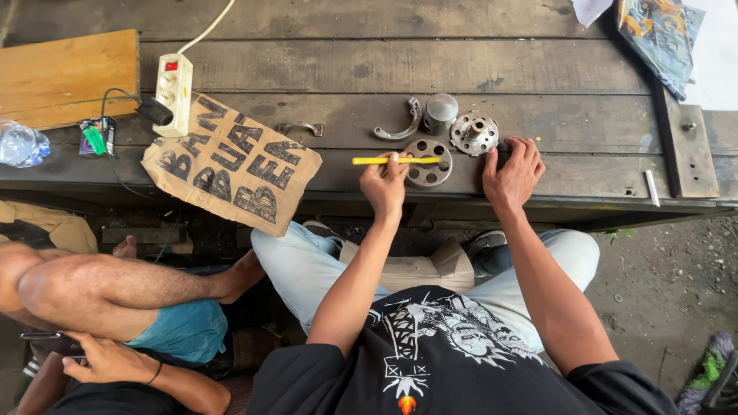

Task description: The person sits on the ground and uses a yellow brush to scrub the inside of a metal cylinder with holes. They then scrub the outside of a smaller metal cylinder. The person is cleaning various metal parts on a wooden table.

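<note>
Now left hand pinches a thin yellow pencil, fingers closed on it, long axis left-right across the round perforated metal disc on the dark wooden tabletop. Right hand rests open, empty, just right of the disc.

yellow pencil over a rusty grey metal disc, dark weathered wood bench, brown cardboard with black lettering, white power strip with a red switch, pale blue jeans.
</note>
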